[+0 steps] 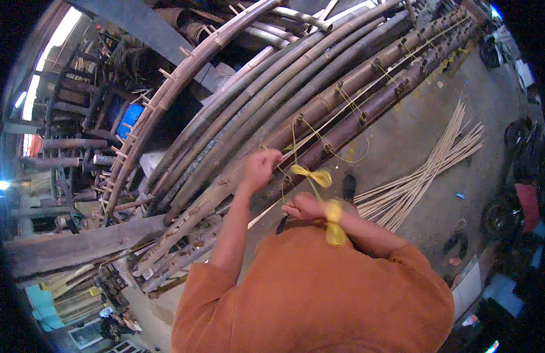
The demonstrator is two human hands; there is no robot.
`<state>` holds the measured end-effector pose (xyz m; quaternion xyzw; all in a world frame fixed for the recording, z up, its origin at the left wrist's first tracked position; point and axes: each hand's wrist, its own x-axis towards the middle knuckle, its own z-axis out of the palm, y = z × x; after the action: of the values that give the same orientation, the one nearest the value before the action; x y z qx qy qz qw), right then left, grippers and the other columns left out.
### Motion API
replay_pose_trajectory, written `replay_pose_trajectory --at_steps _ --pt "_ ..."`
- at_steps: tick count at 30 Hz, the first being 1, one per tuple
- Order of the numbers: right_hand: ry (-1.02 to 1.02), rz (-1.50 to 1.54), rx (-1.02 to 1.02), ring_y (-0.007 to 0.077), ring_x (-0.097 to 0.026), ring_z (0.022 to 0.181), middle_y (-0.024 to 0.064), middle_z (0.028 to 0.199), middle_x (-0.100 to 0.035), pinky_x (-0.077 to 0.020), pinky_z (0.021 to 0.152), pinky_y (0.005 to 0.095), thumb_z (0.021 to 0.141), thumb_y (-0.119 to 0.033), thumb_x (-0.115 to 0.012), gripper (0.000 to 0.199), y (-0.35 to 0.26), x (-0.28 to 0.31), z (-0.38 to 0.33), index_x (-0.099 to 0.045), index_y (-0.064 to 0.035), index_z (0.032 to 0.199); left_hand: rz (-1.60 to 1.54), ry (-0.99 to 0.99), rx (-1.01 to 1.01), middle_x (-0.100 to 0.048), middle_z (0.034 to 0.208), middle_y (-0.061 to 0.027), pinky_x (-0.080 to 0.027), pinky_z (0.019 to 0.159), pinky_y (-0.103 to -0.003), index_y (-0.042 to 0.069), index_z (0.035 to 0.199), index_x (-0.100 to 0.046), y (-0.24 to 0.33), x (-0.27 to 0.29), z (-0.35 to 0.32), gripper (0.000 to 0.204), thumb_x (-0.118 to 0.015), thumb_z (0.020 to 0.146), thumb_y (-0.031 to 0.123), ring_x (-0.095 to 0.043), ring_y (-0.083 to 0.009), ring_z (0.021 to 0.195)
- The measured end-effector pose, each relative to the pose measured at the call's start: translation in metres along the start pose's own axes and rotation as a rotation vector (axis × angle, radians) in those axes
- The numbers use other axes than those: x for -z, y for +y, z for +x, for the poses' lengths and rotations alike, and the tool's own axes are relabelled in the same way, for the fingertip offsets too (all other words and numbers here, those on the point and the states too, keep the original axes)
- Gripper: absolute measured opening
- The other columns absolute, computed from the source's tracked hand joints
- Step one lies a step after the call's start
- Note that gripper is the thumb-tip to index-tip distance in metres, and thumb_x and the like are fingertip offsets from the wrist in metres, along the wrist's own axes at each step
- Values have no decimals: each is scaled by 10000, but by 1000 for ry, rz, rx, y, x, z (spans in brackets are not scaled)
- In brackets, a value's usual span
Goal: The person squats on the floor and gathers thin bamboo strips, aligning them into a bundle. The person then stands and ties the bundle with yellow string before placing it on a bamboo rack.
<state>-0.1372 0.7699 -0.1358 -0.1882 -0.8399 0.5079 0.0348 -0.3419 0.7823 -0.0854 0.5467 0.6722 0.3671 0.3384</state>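
Observation:
Two long brown bamboo poles, a left one (319,107) and a right one (378,112), run side by side away from me. Holes line both, and thin yellow cord (295,141) zigzags between them. My left hand (262,169) is closed by the left pole, pinching the cord, though its fingertips are blurred. Nearer my body, my right hand (305,207) is closed on the cord by the right pole. A yellow cord bundle (312,175) hangs between my hands. Another yellow bundle (335,222) is at my right wrist.
Thick bamboo poles (266,85) lie stacked to the left, beyond which a curved bamboo piece with short pegs (184,70) rises. Crossed thin bamboo sticks (422,173) lie on the floor (402,141) at right. A wooden beam (84,244) extends at lower left.

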Motion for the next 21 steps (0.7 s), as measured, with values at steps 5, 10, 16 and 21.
replay_pose_trajectory --at_steps 5,10,16,21 --pt "133 -23 175 407 -509 604 229 667 -554 -424 586 458 939 -376 -499 452 4 10 -14 -580 3 706 158 307 59 -679 802 -132 -505 722 -398 23 941 -667 -12 42 86 288 -462 946 225 -656 -264 754" --pt "296 439 -79 226 -557 641 80 665 -549 -455 632 375 972 -314 -478 362 6 36 -18 -528 -35 748 736 276 78 -646 896 -238 -488 756 -516 14 905 -666 -127 38 117 283 -440 851 176 -622 -433 848" --pt "384 1394 293 162 -535 841 67 862 -576 -447 787 326 992 -236 -443 218 -88 115 -10 -517 -79 860 997 -247 147 -674 823 -215 -528 707 -459 13 732 -694 -143 100 100 192 -580 747 167 -668 -362 769" --pt "299 213 125 256 -611 945 109 934 -635 -469 843 388 969 -315 -507 246 -69 146 53 -571 -77 962 630 -164 595 -669 710 -191 -527 636 -406 20 640 -693 -146 131 76 217 -587 729 187 -668 -300 660"
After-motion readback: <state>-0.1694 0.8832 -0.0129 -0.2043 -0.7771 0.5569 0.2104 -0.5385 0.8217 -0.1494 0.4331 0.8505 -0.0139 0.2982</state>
